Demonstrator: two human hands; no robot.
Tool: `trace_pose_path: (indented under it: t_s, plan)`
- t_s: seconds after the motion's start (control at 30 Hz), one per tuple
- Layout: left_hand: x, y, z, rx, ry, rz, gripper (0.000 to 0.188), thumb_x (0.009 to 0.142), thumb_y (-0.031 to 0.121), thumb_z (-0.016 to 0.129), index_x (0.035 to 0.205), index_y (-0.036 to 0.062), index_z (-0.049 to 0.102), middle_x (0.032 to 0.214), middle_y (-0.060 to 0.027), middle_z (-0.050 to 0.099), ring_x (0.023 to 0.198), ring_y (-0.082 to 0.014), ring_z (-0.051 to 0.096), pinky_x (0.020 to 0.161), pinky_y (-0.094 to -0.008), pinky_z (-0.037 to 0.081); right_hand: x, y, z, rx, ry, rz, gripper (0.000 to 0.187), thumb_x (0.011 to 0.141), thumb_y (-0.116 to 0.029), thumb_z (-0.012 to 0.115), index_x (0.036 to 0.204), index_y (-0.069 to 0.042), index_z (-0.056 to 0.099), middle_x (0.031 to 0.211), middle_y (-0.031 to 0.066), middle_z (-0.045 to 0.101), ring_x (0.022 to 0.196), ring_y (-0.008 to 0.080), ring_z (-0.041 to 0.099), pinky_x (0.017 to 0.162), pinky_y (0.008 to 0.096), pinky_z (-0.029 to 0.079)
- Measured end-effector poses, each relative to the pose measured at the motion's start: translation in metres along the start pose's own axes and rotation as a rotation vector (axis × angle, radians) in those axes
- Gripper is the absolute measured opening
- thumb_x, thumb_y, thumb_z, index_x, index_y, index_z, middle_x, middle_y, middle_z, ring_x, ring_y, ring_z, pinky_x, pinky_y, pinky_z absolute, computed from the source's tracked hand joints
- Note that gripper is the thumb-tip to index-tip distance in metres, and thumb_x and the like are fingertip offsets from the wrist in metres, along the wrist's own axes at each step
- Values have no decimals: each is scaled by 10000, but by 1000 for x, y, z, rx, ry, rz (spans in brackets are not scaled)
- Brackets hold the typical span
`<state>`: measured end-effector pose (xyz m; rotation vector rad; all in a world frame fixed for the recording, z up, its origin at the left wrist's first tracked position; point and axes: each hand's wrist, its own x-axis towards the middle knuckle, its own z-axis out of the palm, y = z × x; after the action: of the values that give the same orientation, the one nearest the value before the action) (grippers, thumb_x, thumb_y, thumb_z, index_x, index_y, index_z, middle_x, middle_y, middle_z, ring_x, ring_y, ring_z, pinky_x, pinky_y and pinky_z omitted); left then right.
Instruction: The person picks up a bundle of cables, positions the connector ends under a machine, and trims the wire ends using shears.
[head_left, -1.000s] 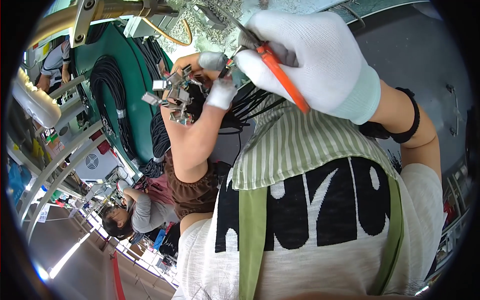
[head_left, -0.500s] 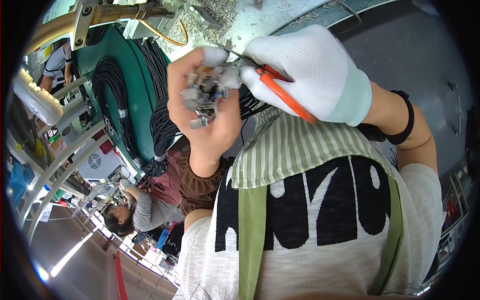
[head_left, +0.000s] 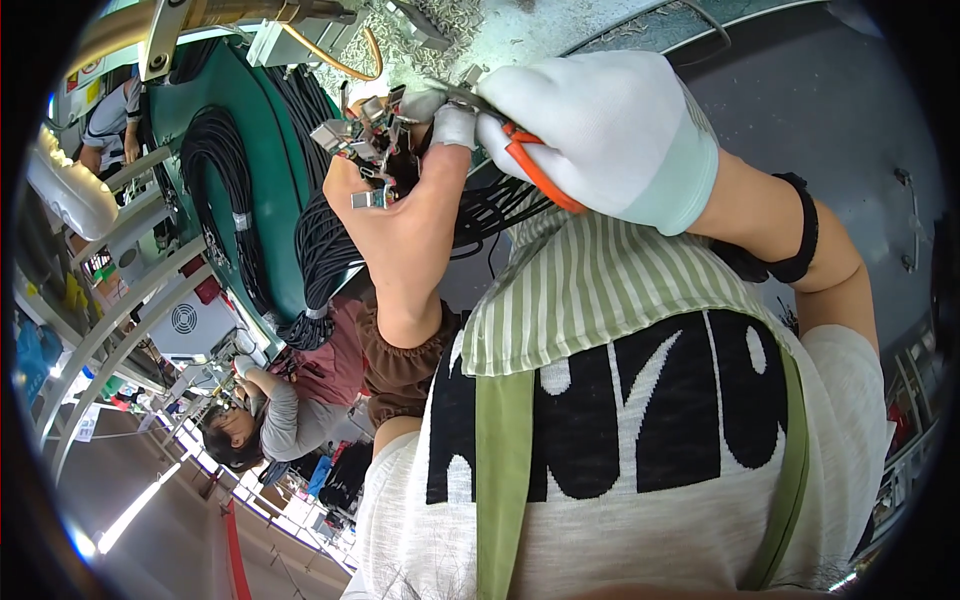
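Head view: my left hand [head_left: 405, 235], fingertips white-capped, fingers closed round a bunch of metal connectors [head_left: 362, 148] on black cables [head_left: 490, 208], near the scrap-strewn counter [head_left: 560, 30]; my right hand [head_left: 610, 140], gloved, fingers clamped on orange-handled cutters [head_left: 543, 180], their tips close beside my left thumb. Risk, as I judge it: crowded connectors hide the tips, so a slip could nick my thumb or the wrong cable.

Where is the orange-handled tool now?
Upper centre in the head view: the orange-handled tool is in the gloved right hand, tip near the left hand.
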<state>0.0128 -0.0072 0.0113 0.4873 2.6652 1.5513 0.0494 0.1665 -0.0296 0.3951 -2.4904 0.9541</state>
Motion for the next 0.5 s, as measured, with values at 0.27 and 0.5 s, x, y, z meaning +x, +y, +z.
trace_pose_path:
  t_s: [0.27,0.5]
  plan:
    - [1,3,-2,-377,26,-307,112,815,10,672,909,-1,614,738,18,581,616,-29,486,542,-178,381,0,10,8,58,109,21,198,763,-195,702,917,-98,621,649,67,554,552,242,563,491,334,436]
    - [2,-1,6,-159,61,-145,118,817,10,667,922,5,613,700,37,556,558,-24,467,487,-176,339,-1,7,11,72,44,-26,144,792,-195,681,847,-80,615,553,83,496,467,229,522,456,340,418]
